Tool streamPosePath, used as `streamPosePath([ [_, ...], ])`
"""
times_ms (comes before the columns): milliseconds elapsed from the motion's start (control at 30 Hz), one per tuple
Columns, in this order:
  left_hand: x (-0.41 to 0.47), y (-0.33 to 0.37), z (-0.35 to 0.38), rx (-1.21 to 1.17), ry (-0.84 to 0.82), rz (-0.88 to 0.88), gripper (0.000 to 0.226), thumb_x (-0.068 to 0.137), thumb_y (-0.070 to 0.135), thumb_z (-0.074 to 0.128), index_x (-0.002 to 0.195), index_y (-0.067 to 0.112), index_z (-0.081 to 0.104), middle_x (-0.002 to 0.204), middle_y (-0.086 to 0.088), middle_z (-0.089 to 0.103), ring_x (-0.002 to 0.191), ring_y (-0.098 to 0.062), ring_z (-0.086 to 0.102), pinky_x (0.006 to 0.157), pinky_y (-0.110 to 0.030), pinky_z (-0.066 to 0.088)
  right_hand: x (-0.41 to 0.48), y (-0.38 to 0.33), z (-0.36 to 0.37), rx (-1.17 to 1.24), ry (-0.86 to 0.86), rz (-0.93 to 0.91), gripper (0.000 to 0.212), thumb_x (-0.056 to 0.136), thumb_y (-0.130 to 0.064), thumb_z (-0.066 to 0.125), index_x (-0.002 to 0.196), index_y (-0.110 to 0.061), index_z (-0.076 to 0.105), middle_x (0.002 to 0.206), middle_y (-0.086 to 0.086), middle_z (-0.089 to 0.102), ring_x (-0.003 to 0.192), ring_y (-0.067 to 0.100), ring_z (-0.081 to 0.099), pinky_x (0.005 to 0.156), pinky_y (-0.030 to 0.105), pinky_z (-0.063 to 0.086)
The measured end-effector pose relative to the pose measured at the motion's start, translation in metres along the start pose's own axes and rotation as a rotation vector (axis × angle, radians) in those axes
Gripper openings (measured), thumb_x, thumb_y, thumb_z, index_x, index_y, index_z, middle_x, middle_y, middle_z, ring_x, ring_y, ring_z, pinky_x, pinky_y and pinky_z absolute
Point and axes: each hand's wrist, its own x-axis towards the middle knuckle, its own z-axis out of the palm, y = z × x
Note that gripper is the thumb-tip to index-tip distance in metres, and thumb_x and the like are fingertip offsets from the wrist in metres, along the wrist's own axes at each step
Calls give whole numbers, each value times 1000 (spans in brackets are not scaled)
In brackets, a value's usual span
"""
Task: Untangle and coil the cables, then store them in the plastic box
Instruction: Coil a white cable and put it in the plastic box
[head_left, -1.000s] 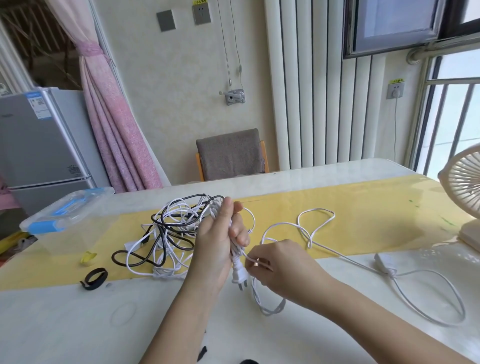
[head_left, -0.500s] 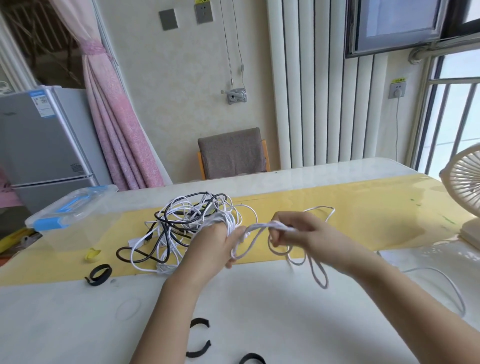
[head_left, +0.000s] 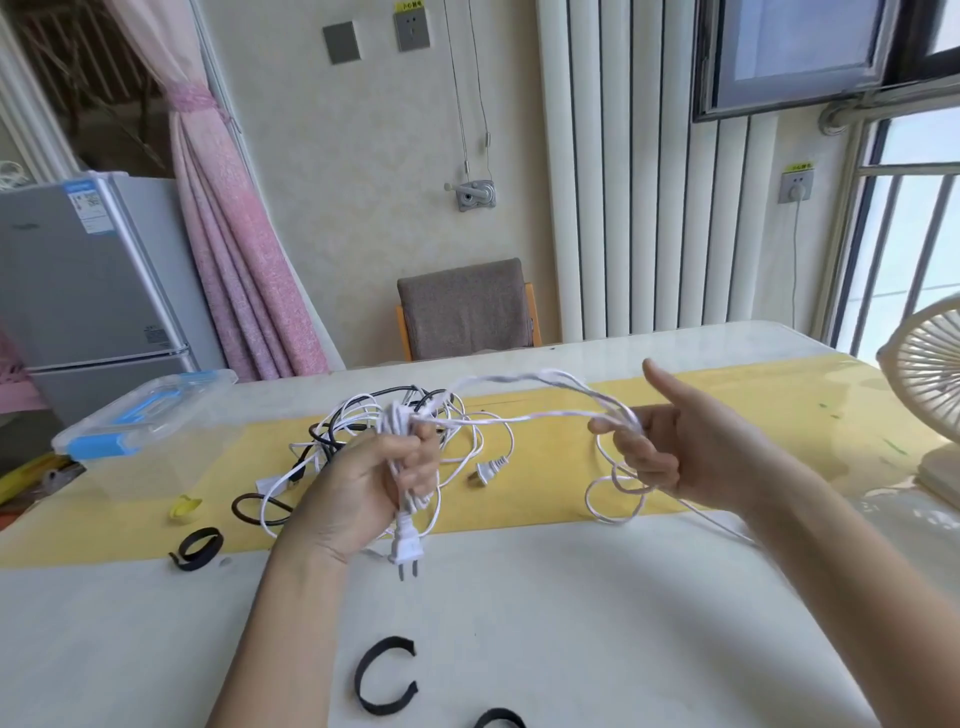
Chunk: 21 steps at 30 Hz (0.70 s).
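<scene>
Two hands are raised over the middle of the table (head_left: 597, 623), and a white cable (head_left: 394, 422) runs across the gap between them. The left hand (head_left: 363, 488) is clenched round a bunched length of it, and the cable's plug (head_left: 405, 550) dangles below the fist, prongs down. The right hand (head_left: 691, 452) sits well off to the side at about the same height. Its thumb sticks up and its fingers (head_left: 631, 452) are curled, with several strands hooked over them. From there loose loops drop to the tabletop just under that hand, and one strand trails toward the right edge.

Just behind the left hand, a tangle of black and white cables (head_left: 337, 436) lies on the yellow strip (head_left: 727, 483) that crosses the table from side to side. A second plug (head_left: 487, 472) rests on that strip between the two hands. The plastic box (head_left: 145, 415), clear with blue clasps, sits at the left edge, well apart from both hands.

Black straps (head_left: 197, 548) lie near the left and near edges. A fan (head_left: 924, 384) stands at the right edge, and a chair (head_left: 467, 306) stands beyond the far edge.
</scene>
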Motion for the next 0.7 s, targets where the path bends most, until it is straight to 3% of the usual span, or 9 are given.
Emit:
streamPosePath([
  [100,4,-2,-9,-4,213,130,16,68,20,75,73,8,66,56,5,41,43,-5,35,42,-17,34,1,1,-1,-190,120,-14,54,92,-48,44,91,-2,72,54,-3,32,43,8,20,38,17,17],
  [167,8,-7,-17,424,447,169,15,86,18,62,71,14,60,52,5,39,46,-9,31,44,-22,30,-4,0,1,-391,190,-92,34,89,-37,57,93,-8,75,55,-7,32,48,8,22,42,17,20],
  [233,11,-11,-25,896,560,199,27,90,26,58,65,17,54,48,6,41,45,-10,33,51,-27,31,-10,-2,1,-658,365,-205,16,88,-27,65,87,-16,77,52,-13,50,52,6,38,49,19,27],
  [267,11,-11,-28,986,580,212,29,92,24,58,65,15,53,48,5,44,43,-8,37,55,-28,33,-11,-4,-2,-768,487,-270,12,87,-25,67,82,-20,76,57,-12,60,57,4,45,52,21,30],
  [367,9,-10,-28,1103,657,283,23,93,12,56,70,15,58,57,1,59,46,-2,54,61,-27,43,-14,-9,-12,-961,734,-384,11,86,-25,67,79,-20,74,57,-1,58,53,11,43,50,27,28],
  [467,7,-6,-32,1226,865,398,20,92,13,58,73,11,61,64,-7,63,62,-25,59,70,-35,48,-14,-12,-24,-1032,921,-402,14,89,-23,64,84,-14,74,59,-2,58,62,20,50,50,28,29],
  [533,0,2,-44,1188,1101,490,24,93,18,56,72,6,59,65,-12,58,66,-25,52,69,-35,41,-14,-15,-37,-1080,1054,-403,17,90,-21,62,87,-9,74,70,11,65,71,31,53,53,31,33],
  [600,-9,12,-55,957,1209,602,32,93,20,50,63,9,52,58,-8,55,57,-25,50,65,-36,41,-14,-16,-52,-1139,1162,-298,19,92,-19,59,90,-5,72,84,20,67,76,34,52,61,33,36],
  [700,-8,13,-45,529,1074,614,39,96,15,49,59,17,39,40,10,44,40,-5,38,49,-27,31,-15,-10,-67,-1291,1143,3,21,92,-14,53,101,1,66,103,22,64,87,35,54,70,33,40],
])
